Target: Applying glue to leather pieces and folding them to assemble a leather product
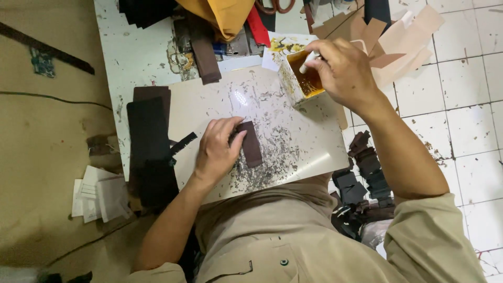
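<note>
**Left hand pins a brown strip while the right dips into a tin of amber glue**

The left hand (216, 152) lies flat on a small dark brown leather strip (250, 144), fingers spread and pressing down on its left edge rather than curled around it; the strip lies nearly upright in the view, tilted a little, near the middle of a pale work board (304, 141) whose surface is speckled with dark scuffs and scraps. The right hand (343, 71) is closed around the white handle of a small tool (309, 58), whose end reaches into an open square tin (301, 78) holding amber liquid; the tip itself is hidden inside the tin. The tin sits tilted at the board's far right corner, well apart from the strip.

Just left of the board, a stack of black and dark brown leather pieces (149, 141) lies lengthwise, one thin black tab poking toward the left wrist. Beyond the board, on the spattered white tabletop (136, 52), rest another brown strip (204, 52), a mustard-yellow cloth (225, 15) and tan card offcuts (398, 39). A heap of small dark cut pieces (364, 173) sits on the white tiled floor under the right forearm, and folded white papers (97, 196) lie on the brown sheet at the left
</note>
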